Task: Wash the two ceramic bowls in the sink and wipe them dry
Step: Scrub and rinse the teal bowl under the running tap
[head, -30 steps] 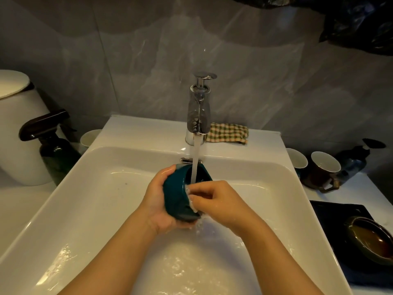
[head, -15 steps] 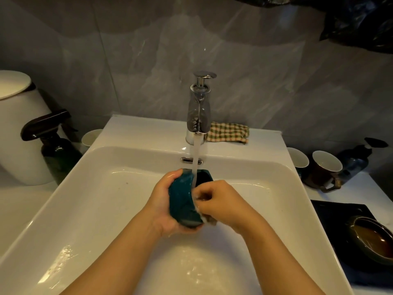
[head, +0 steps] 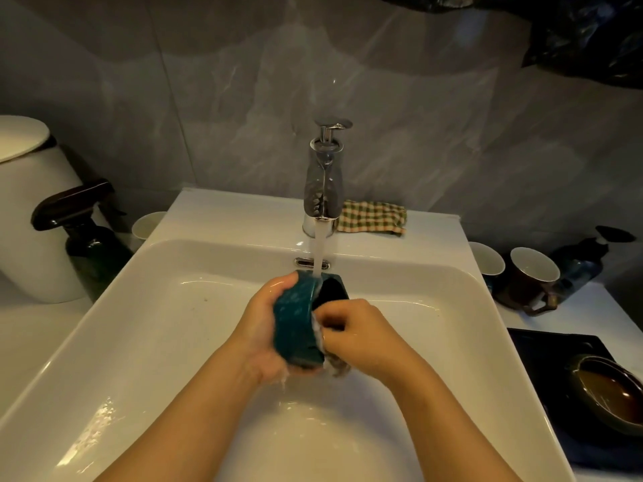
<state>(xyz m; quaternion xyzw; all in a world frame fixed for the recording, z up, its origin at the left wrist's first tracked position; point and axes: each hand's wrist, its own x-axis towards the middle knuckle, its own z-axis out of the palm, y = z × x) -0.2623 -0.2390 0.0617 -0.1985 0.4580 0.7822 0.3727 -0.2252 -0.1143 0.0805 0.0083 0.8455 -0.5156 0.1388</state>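
Note:
A teal ceramic bowl (head: 295, 318) is tipped on its side over the white sink (head: 174, 325), its opening turned right, under the running stream from the chrome faucet (head: 323, 189). My left hand (head: 264, 325) cups the bowl's outer wall from the left. My right hand (head: 358, 335) grips the rim at the lower right, fingers curled over the edge into the bowl. Foam shows at the rim. A second, brown ceramic bowl (head: 612, 394) sits on a dark tray (head: 542, 346) at the right. A checked cloth (head: 374, 217) lies behind the faucet.
Left of the sink stand a dark spray bottle (head: 87, 234), a white container (head: 31, 210) and a white cup (head: 148, 226). On the right counter are a white cup (head: 487, 262), a brown mug (head: 532, 280) and a dark pump bottle (head: 584, 262).
Both hands have turned the bowl a little, its opening now facing more to the right. My right hand has slid along the rim. Water keeps running.

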